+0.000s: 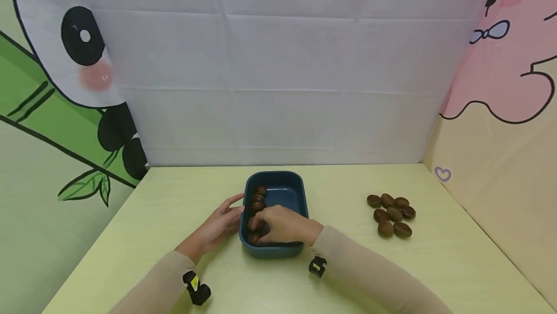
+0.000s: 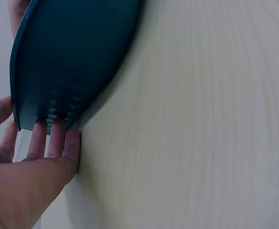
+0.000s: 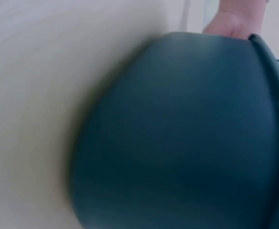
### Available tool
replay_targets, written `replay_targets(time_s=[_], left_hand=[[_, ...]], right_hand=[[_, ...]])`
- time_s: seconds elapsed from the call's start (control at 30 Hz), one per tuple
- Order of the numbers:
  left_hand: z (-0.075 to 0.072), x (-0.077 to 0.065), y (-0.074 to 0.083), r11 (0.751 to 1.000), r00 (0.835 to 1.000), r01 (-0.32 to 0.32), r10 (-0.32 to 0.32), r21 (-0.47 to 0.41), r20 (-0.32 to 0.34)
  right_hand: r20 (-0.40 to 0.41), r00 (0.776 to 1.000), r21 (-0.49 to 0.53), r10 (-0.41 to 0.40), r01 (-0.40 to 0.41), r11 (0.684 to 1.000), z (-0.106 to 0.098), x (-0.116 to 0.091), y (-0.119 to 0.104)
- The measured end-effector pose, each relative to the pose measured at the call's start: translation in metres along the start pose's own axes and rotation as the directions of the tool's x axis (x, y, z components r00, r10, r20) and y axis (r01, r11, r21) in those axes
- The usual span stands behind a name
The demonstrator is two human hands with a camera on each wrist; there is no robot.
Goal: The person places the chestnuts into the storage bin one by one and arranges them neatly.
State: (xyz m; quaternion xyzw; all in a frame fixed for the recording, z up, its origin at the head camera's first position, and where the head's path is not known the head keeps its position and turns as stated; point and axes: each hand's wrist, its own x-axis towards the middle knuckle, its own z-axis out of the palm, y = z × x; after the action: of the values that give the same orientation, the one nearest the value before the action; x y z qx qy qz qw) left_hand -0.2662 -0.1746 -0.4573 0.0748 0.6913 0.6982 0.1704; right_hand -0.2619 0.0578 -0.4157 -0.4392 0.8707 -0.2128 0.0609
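Fingertips of the right hand (image 1: 283, 224) are hard to make out among the brown nuts (image 1: 258, 206) in the dark blue box (image 1: 275, 252), so whether they pinch one cannot be told; the hand also hides part of the floor. Right wrist view is blurred at the box's edge, the wall hiding the fingers of the left hand (image 1: 221, 224). Both sleeves (image 1: 365, 263) run off the bottom of the head view, while the left wrist view cuts the box at its top edge.
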Motion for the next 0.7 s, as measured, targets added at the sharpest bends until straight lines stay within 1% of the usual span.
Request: replay_targets(time_s=[0.2, 0.33, 0.47, 0.6, 0.7], left_hand=[[0.002, 0.001, -0.001, 1.0, 1.0, -0.003, 0.003, -0.003, -0.003], [0.002, 0.0, 0.0, 1.0, 1.0, -0.003, 0.003, 0.0, 0.005], [0.001, 0.0, 0.0, 1.0, 1.0, -0.003, 0.003, 0.0, 0.009], [0.0, -0.001, 0.0, 1.0, 1.0, -0.003, 0.003, -0.001, 0.011], [0.0, 0.0, 0.001, 1.0, 1.0, -0.001, 0.001, 0.002, 0.01]], right_hand=[[0.016, 0.998, 0.012, 0.057, -0.057, 0.998, -0.02, -0.014, 0.003], [0.003, 0.998, 0.062, 0.064, -0.064, 0.996, -0.035, -0.027, 0.007], [-0.024, 0.997, 0.087, 0.078, -0.076, 0.993, -0.051, -0.046, 0.013], [-0.062, 0.994, 0.058, 0.089, -0.086, 0.995, -0.064, -0.068, 0.022], [-0.095, 0.989, 0.035, 0.114, -0.111, 0.993, -0.071, -0.086, 0.033]])
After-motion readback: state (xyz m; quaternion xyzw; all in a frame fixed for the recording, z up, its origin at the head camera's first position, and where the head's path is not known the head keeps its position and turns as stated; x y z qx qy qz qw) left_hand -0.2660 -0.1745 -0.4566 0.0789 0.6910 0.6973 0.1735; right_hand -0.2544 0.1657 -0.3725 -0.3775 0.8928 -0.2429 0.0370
